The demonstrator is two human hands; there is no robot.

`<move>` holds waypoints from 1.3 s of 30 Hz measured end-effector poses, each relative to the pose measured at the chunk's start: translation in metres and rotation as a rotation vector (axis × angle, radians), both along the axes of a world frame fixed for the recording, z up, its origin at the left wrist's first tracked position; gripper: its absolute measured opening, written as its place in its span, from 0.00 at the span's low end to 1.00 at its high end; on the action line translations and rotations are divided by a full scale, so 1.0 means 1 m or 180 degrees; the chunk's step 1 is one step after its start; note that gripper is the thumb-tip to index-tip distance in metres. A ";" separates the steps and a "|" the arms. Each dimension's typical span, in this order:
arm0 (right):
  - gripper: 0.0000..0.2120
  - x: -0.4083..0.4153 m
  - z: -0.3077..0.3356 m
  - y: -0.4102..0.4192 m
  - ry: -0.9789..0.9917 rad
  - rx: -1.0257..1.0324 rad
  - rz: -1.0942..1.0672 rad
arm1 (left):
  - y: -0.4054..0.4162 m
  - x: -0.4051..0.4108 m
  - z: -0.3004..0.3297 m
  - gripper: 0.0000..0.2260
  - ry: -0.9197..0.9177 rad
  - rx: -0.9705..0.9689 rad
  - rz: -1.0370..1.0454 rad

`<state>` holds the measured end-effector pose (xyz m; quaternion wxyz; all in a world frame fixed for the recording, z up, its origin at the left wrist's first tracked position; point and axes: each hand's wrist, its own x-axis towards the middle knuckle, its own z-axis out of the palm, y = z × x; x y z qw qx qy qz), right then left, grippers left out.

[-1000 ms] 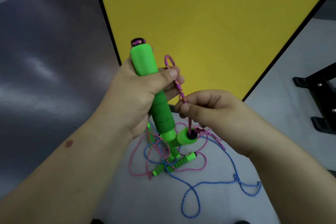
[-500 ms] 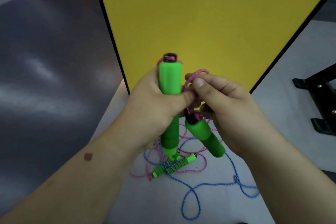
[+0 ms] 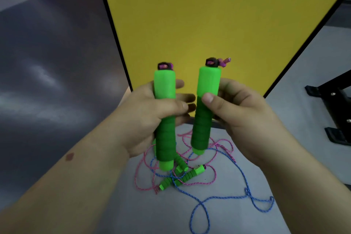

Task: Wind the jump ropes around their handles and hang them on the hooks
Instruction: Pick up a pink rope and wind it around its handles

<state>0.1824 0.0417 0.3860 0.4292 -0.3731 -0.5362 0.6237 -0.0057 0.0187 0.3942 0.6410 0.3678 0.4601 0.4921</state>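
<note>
Since half a second ago the two green handles have come apart: the one in the right hand, which hung slanting downward beside the other, now stands upright, parallel to its twin with a gap between them.

A yellow panel [image 3: 218, 21] with a black edge fills the upper middle of the view, a dark wall [image 3: 47, 62] to its left and a pale grey floor [image 3: 294, 129] below and to the right. A black metal stand [image 3: 334, 104] sits at the right edge.

The left hand [image 3: 150, 118] is wrapped around the left handle [image 3: 164, 116], thumb across its front and fingers behind. The right hand [image 3: 239, 110] grips the right handle [image 3: 206, 106], thumb pressed on its front. Each handle has a black cap at the top with a bit of pink cord showing.

On the floor beneath the hands lie a pink rope [image 3: 212, 180] and a blue rope [image 3: 228, 198], loose and tangled together, unwound, with smaller-looking green handles [image 3: 187, 175] lying among the loops
</note>
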 end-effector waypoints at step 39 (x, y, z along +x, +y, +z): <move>0.13 -0.006 0.020 -0.014 -0.0810 0.0910 -0.0475 | -0.015 0.005 -0.001 0.17 0.0316 -0.0578 -0.2131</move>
